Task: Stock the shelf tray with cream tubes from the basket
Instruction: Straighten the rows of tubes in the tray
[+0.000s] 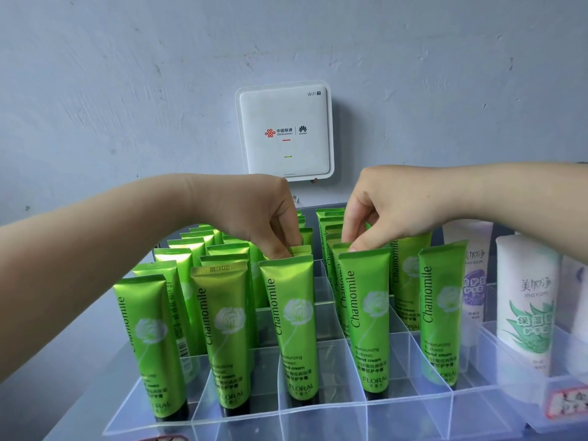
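A clear plastic shelf tray (241, 421) with divider lanes holds several green Chamomile cream tubes standing cap-down in rows. My left hand (257, 214) reaches in from the left and pinches the top edge of the front tube in the third lane (294, 326). My right hand (385, 205) comes from the right and pinches the top of the front tube in the fourth lane (366, 319). Both tubes stand upright in the tray. The basket is out of view.
A second clear tray (541, 405) at the right holds white cream tubes (525, 300) with aloe and purple prints. A white WiFi router box (284, 132) hangs on the grey wall behind the shelf. The tray's front compartments (321, 421) are unfilled.
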Tool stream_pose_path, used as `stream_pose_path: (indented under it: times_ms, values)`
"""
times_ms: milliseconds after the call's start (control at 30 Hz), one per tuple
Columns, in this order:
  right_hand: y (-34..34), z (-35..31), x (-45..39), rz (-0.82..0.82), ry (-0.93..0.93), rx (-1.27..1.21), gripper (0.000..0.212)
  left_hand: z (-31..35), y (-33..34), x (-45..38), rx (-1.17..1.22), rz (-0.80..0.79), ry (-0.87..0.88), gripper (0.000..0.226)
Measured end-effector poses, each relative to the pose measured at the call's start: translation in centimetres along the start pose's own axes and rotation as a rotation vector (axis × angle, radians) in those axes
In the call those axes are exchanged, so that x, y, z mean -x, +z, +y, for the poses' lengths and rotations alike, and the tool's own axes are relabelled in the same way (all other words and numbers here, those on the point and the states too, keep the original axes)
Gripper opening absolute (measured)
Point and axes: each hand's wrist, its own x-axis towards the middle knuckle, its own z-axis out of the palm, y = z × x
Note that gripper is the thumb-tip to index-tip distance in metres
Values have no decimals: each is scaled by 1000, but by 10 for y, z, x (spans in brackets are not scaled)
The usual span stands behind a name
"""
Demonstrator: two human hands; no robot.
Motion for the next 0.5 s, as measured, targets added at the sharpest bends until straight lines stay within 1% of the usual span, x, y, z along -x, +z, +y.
stream_pose_path:
  times_ms: [167,300,367,500]
  values:
    - [-2,-3,2,-14,-2,-10,11,0,-1,5,7,-10,10,15]
    - [-9,-6,7,20,-4,-44,9,2,-9,10,90,-24,19,7]
    - [-14,-6,9,67,-12,-45,10,0,-14,15,91,23,17,11]
    - [-21,-4,16,167,-45,-66,11,-2,-23,32,58,214,-13,12]
